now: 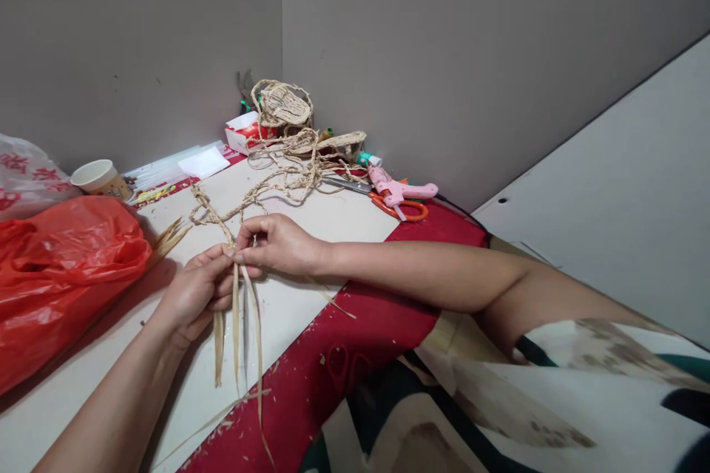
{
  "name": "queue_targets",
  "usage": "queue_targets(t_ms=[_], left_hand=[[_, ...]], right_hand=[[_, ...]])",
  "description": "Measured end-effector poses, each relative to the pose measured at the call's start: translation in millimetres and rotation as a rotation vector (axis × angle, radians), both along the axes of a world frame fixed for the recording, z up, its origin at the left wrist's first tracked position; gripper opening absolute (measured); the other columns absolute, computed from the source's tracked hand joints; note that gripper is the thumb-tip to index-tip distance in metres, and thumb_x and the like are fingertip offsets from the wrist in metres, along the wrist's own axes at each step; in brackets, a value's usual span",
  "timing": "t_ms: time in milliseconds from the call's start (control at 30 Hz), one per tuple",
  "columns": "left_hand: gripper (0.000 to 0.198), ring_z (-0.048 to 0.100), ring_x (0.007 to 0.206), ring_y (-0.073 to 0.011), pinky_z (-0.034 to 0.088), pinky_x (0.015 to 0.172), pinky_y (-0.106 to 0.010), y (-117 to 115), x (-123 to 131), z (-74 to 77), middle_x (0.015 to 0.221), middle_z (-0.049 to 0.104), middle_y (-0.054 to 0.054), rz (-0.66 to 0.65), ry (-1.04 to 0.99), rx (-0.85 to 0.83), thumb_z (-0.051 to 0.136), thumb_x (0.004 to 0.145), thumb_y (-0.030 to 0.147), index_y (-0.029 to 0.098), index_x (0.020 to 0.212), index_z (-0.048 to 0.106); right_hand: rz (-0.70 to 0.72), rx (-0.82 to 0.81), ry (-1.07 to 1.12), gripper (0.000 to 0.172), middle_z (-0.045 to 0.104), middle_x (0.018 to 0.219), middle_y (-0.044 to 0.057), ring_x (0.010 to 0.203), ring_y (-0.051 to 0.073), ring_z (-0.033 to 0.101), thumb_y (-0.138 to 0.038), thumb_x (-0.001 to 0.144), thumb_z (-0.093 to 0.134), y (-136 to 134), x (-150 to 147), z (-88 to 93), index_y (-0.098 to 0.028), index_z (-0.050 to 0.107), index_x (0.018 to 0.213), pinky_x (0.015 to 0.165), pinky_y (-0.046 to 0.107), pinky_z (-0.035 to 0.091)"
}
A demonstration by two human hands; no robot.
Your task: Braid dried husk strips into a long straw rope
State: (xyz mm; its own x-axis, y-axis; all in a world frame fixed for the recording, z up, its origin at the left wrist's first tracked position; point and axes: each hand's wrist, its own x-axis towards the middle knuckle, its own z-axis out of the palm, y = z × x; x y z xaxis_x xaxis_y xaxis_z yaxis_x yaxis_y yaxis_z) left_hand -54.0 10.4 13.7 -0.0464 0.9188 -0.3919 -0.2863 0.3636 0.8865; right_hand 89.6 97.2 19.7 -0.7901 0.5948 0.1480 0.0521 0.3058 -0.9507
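Observation:
A braided straw cord (pixel 222 225) runs back across the white board from between my hands. My left hand (pixel 208 281) pinches the cord's working end from the left. From the right, my right hand (pixel 277 244) closes thumb and fingers on the same spot, and the hands touch. Loose flat straw strands (pixel 236 332) hang below the fingers toward the table's front edge. Farther back, the cord joins a tangled heap of braid (pixel 302 151), with a coiled woven piece (pixel 282 103) on top. My fingers partly hide the point where the strands cross.
A red plastic bag (pixel 66 281) lies at left, with more straw (pixel 169 236) sticking out from under it. Behind it stands a paper cup (pixel 100 177). Orange-handled scissors (pixel 396 207) and a pink glue gun (pixel 396 188) lie at right. Red-handled scissors (pixel 341 369) rest near the front edge.

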Motion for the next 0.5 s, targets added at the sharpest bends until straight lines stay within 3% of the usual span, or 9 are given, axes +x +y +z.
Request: queue_targets(t_ms=[167,267,400,500], left_hand=[[0.021,0.026,0.037,-0.0032,0.024,0.034,-0.013,-1.3,3.7,4.2,0.048,0.039,0.007,0.036,0.002,-0.012,0.066,0.074,0.030,0.017,0.069,0.050],[0.023,0.023,0.036,-0.0029,0.022,0.033,-0.013,-1.1,3.3,4.3,0.049,0.034,0.008,0.046,0.004,-0.027,0.068,0.072,0.031,0.017,0.070,0.050],[0.021,0.022,0.038,-0.0030,0.023,0.034,-0.014,-0.2,2.0,3.5,0.050,0.033,0.008,0.025,0.028,-0.016,0.067,0.073,0.032,0.016,0.074,0.054],[0.019,0.022,0.038,-0.0035,0.022,0.034,-0.014,-0.2,2.8,5.5,0.050,0.032,0.008,0.015,0.052,-0.023,0.066,0.073,0.032,0.016,0.074,0.055]], right_hand=[[-0.055,0.099,-0.009,0.013,0.054,0.073,-0.001,0.067,0.007,0.045,-0.020,0.071,0.065,3.4,-3.3,-2.4,-0.013,0.054,0.071,0.062,0.019,0.037],[-0.043,-0.075,-0.013,0.027,0.053,0.071,-0.003,0.063,0.006,0.046,-0.027,0.069,0.070,6.7,-4.0,-5.2,-0.014,0.050,0.079,0.057,0.018,0.039],[0.187,-0.423,-0.182,0.032,0.046,0.058,-0.007,0.042,0.003,0.035,-0.044,0.078,0.061,13.8,-2.7,-8.3,-0.016,0.048,0.085,0.039,0.016,0.026],[0.252,-0.377,-0.200,0.032,0.041,0.055,-0.007,0.043,0.002,0.030,-0.044,0.082,0.057,19.1,-2.4,-9.1,-0.013,0.054,0.077,0.039,0.016,0.023]])
